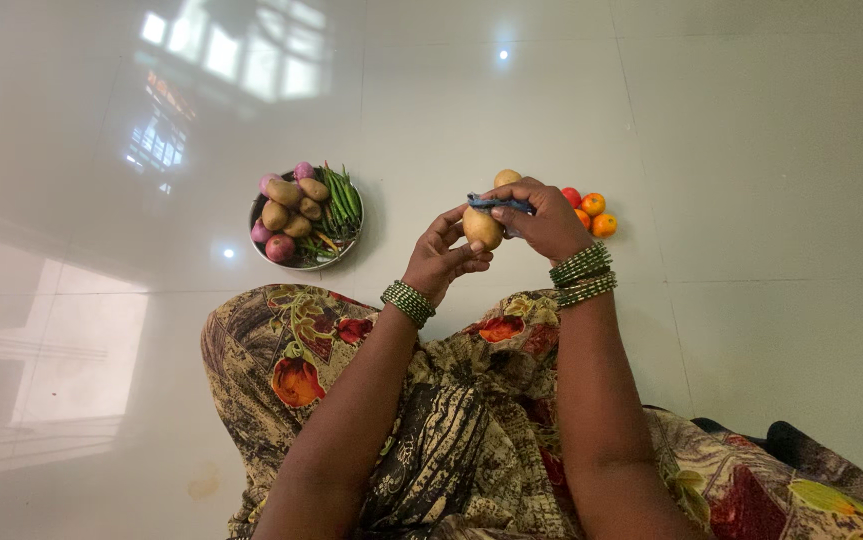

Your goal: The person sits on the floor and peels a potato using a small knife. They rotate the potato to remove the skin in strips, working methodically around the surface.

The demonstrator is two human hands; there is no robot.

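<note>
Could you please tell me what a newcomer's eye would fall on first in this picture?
At the centre, the left hand holds a potato while the right hand presses a blue peeler to it. On the glossy white floor, a steel plate of vegetables sits to the left, tomatoes behind the hands.

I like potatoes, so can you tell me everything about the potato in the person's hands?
The potato is oval, tan and smooth-looking, with its skin seemingly still on. It is held up in the air above the lap, standing roughly upright. The left hand cups it from below and the side. The right hand presses a blue-handled tool, apparently a peeler, against its top. Another potato shows just behind it.
</note>
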